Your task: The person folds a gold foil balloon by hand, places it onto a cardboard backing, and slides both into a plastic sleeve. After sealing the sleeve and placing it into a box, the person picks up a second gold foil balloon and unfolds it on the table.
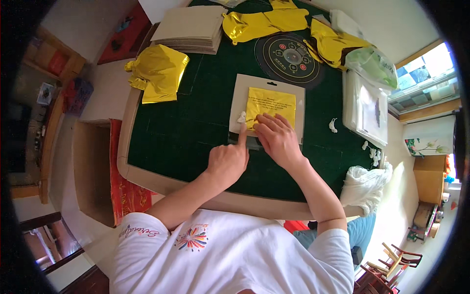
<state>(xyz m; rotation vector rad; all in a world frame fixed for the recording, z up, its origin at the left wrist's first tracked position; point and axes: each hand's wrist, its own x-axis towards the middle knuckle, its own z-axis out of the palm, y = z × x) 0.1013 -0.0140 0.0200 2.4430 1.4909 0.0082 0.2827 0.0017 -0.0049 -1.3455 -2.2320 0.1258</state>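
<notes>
In front of me lies a beige card [238,93] with a slot near its top edge. A folded square of shiny gold foil [271,100] with dark print rests on it. My right hand [280,141] presses its fingers on the foil's lower edge, palm down. The index finger of my left hand [229,161] stretches to the card's lower left, its tip just below a small white string bundle [241,117]; the other fingers curl in. A clear plastic edge [252,142] shows below the card.
Gold foil pieces [161,73] lie left and across the back [269,22]. A cardboard stack [188,27], a round dark mat [289,58] and a clear bag stack [364,108] surround the work. White strings [366,188] hang at the right edge. An open box [95,166] stands left.
</notes>
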